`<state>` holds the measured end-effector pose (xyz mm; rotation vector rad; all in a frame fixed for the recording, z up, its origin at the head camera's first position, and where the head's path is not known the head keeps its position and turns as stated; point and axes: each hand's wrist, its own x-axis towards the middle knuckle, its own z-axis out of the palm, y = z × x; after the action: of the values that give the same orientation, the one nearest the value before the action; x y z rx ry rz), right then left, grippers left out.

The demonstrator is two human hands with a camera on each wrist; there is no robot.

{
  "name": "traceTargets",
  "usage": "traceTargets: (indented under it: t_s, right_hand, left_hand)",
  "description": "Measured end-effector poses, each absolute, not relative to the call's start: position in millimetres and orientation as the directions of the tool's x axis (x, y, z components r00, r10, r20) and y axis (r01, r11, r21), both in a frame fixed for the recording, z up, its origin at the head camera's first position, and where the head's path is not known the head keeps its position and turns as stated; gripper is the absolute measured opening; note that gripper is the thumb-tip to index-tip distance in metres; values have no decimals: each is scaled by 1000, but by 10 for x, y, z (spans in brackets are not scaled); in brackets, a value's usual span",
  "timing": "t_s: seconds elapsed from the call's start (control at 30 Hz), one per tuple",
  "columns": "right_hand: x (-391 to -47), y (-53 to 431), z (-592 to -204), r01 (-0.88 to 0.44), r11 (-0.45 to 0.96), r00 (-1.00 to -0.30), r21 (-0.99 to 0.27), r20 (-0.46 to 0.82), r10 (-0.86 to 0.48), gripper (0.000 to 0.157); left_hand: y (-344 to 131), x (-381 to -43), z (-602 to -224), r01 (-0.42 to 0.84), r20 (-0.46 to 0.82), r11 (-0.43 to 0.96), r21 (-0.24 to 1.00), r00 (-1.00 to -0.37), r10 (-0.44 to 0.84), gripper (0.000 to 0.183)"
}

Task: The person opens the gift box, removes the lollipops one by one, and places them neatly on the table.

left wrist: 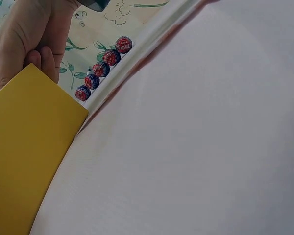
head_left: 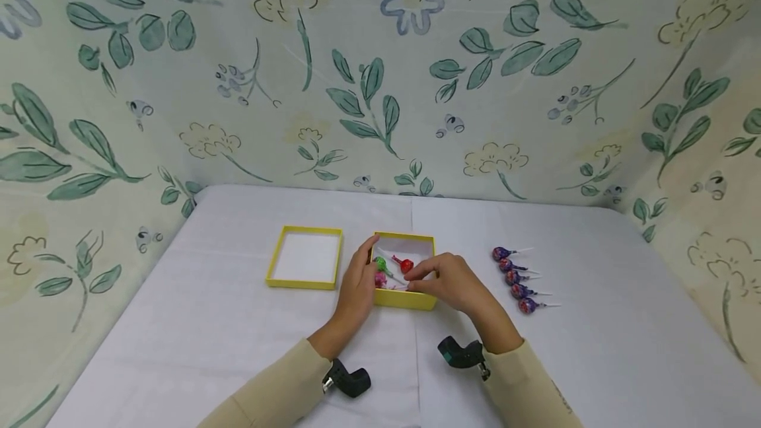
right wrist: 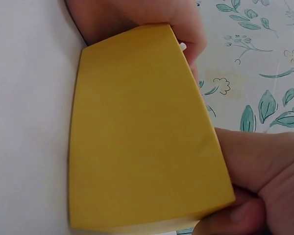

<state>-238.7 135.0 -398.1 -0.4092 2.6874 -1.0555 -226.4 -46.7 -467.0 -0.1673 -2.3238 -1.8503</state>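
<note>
A yellow box with a white inside stands uncovered at the table's middle. My left hand holds its left wall, fingers lying along that side. In the box lie a red lollipop, a green lollipop and a pink lollipop. My right hand reaches over the right wall, thumb and forefinger pinched together at a lollipop stick; the fingertips partly hide which one. The right wrist view shows the box's front, with my right hand bent over its rim.
A shallow yellow lid lies left of the box, its white inside upward. Several purple-wrapped lollipops form a slanting row right of the box, sticks pointing right. White cloth covers the table; a floral curtain hangs behind it.
</note>
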Motion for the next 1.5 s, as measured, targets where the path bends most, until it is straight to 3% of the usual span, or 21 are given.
traceTargets:
  t_s: [0.77,1.3,1.5]
  right_hand:
    - [-2344,1301,-4017,-158,755,-963,-637,-71,-262,7]
    - [-2358,1354,-4007,-168,698,-971,-697,-3,-237,7]
    - [-2381,1411,-3973,-96,639,-983,-763,-28,-181,9]
  left_hand:
    - [-449,-2242,-4667,174,183,232,957,-983,-14,49]
    - [-460,-2235,-4646,172,183,236,956,-983,-26,48]
    - [-459,-2245,-4653,161,174,238,958,-984,-33,49]
